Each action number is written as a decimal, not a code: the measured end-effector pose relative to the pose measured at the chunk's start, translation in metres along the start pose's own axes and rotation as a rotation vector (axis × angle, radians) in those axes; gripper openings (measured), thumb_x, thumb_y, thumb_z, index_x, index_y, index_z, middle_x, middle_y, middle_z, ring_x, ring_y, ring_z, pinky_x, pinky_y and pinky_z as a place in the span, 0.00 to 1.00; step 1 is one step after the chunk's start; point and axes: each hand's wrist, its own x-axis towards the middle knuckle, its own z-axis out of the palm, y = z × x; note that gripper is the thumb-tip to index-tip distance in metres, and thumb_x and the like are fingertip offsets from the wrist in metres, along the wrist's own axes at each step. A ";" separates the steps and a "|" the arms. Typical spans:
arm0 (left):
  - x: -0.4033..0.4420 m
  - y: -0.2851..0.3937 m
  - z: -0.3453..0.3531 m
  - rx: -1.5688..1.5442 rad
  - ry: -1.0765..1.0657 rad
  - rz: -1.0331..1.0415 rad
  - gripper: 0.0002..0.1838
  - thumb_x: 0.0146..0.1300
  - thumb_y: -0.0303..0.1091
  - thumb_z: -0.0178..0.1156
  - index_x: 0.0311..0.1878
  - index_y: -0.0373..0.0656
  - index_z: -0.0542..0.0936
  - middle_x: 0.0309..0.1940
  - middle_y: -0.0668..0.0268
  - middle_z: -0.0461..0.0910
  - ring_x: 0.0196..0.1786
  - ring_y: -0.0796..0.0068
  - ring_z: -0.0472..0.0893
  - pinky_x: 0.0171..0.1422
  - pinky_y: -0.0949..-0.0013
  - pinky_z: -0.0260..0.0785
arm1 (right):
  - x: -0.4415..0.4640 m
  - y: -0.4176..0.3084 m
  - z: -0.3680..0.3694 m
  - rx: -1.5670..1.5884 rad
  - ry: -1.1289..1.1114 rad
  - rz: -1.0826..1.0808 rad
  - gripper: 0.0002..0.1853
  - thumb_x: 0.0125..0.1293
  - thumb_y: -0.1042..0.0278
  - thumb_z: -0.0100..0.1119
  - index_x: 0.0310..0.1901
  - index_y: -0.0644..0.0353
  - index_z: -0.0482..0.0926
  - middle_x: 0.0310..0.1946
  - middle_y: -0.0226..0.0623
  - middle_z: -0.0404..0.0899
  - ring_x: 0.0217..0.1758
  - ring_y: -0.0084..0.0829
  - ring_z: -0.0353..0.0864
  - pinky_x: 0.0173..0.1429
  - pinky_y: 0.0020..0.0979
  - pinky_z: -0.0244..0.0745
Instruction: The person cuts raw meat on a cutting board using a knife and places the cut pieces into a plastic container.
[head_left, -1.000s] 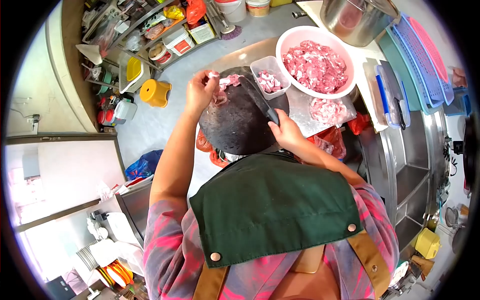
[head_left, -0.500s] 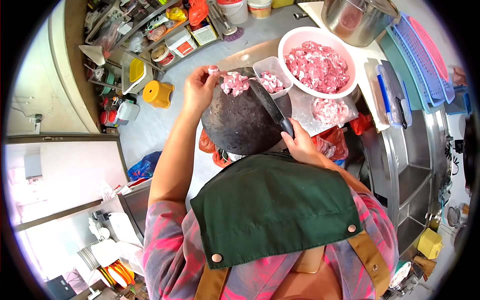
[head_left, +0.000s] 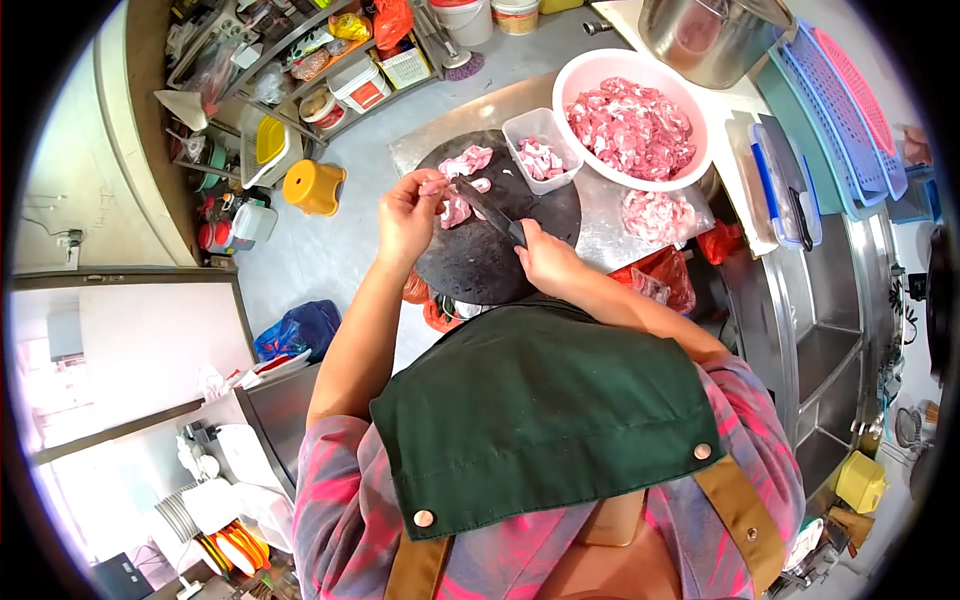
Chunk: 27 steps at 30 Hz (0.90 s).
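Note:
My left hand is closed, pinching a small piece of raw meat above the round dark chopping board. My right hand is wrapped round the black handle of a knife. Its blade points left, with the tip at or beside the pinched piece; whether it touches is hard to tell. More raw meat lies on the board beyond my left hand, with further bits under the blade. A clear plastic tub holding cut meat stands at the board's far right edge.
A large pale basin full of raw meat stands beyond the tub on the metal tabletop. Nearer lies a pile of whitish trimmings. A steel pot, a blue-lidded box and stacked baskets are on the right.
My right hand and the knife have moved left, bringing the blade to my left hand. My left hand has shifted slightly right and nearer to me. The meat on the board is now spread out.

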 end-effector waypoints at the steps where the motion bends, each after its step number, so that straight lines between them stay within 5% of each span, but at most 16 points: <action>1: 0.001 -0.002 -0.003 -0.032 0.018 -0.004 0.06 0.66 0.25 0.55 0.41 0.35 0.80 0.29 0.69 0.79 0.31 0.82 0.76 0.37 0.77 0.71 | 0.001 0.001 0.001 0.028 0.006 0.004 0.16 0.66 0.64 0.50 0.49 0.65 0.64 0.35 0.57 0.79 0.39 0.58 0.78 0.44 0.52 0.71; 2: 0.004 -0.007 -0.008 -0.064 0.039 -0.006 0.06 0.66 0.25 0.55 0.41 0.35 0.80 0.29 0.68 0.80 0.32 0.82 0.77 0.38 0.76 0.72 | 0.003 0.003 0.003 0.055 0.012 0.004 0.17 0.66 0.63 0.50 0.50 0.65 0.64 0.35 0.58 0.79 0.40 0.58 0.78 0.44 0.52 0.71; 3: 0.010 -0.026 -0.019 -0.126 -0.001 -0.019 0.16 0.64 0.20 0.55 0.56 0.36 0.74 0.36 0.64 0.81 0.36 0.78 0.79 0.41 0.74 0.74 | 0.004 0.005 0.006 0.084 0.015 0.004 0.17 0.66 0.63 0.51 0.51 0.65 0.64 0.35 0.58 0.78 0.40 0.58 0.78 0.44 0.51 0.71; 6: 0.011 -0.044 -0.024 -0.173 0.092 -0.048 0.32 0.62 0.18 0.55 0.68 0.37 0.55 0.45 0.59 0.78 0.39 0.74 0.78 0.44 0.73 0.72 | -0.004 0.017 0.010 0.245 0.213 -0.083 0.20 0.66 0.62 0.52 0.55 0.64 0.64 0.36 0.58 0.78 0.41 0.58 0.78 0.45 0.50 0.71; 7: 0.016 -0.074 -0.033 -0.058 0.097 -0.136 0.43 0.58 0.15 0.56 0.70 0.38 0.42 0.51 0.55 0.75 0.42 0.71 0.79 0.45 0.72 0.72 | -0.010 0.014 0.004 0.258 0.253 -0.059 0.22 0.66 0.62 0.53 0.57 0.63 0.63 0.37 0.58 0.78 0.42 0.58 0.78 0.47 0.48 0.71; 8: 0.021 -0.117 -0.039 0.163 0.231 -0.300 0.40 0.51 0.23 0.66 0.66 0.35 0.56 0.46 0.56 0.77 0.43 0.67 0.80 0.46 0.70 0.74 | -0.011 0.023 0.005 0.308 0.304 -0.108 0.21 0.66 0.62 0.53 0.57 0.62 0.63 0.37 0.56 0.78 0.42 0.56 0.79 0.46 0.46 0.72; 10: 0.023 -0.140 -0.026 0.559 0.118 -0.505 0.42 0.43 0.34 0.74 0.61 0.35 0.63 0.49 0.52 0.75 0.48 0.60 0.78 0.52 0.64 0.72 | -0.021 0.019 -0.007 0.366 0.262 -0.004 0.21 0.67 0.63 0.53 0.57 0.62 0.63 0.37 0.53 0.79 0.41 0.53 0.80 0.45 0.43 0.73; 13: 0.017 -0.144 0.011 0.823 0.177 -0.181 0.39 0.40 0.42 0.75 0.57 0.40 0.70 0.53 0.52 0.73 0.57 0.54 0.73 0.60 0.55 0.67 | -0.029 0.029 -0.005 0.470 0.231 -0.008 0.21 0.67 0.64 0.53 0.58 0.62 0.63 0.35 0.51 0.78 0.37 0.48 0.80 0.42 0.40 0.73; 17: 0.037 -0.143 0.010 0.893 0.146 -0.193 0.33 0.43 0.45 0.72 0.53 0.42 0.74 0.53 0.56 0.75 0.55 0.55 0.75 0.58 0.58 0.68 | -0.044 0.033 -0.004 0.532 0.191 -0.043 0.20 0.67 0.67 0.53 0.58 0.63 0.63 0.32 0.47 0.75 0.34 0.39 0.77 0.42 0.35 0.71; 27: 0.048 -0.129 -0.008 0.493 0.041 -0.352 0.18 0.49 0.38 0.64 0.40 0.35 0.79 0.33 0.59 0.83 0.37 0.69 0.81 0.43 0.68 0.72 | -0.068 0.043 -0.019 0.471 0.265 -0.036 0.20 0.67 0.66 0.54 0.57 0.64 0.65 0.34 0.48 0.77 0.36 0.40 0.78 0.43 0.33 0.72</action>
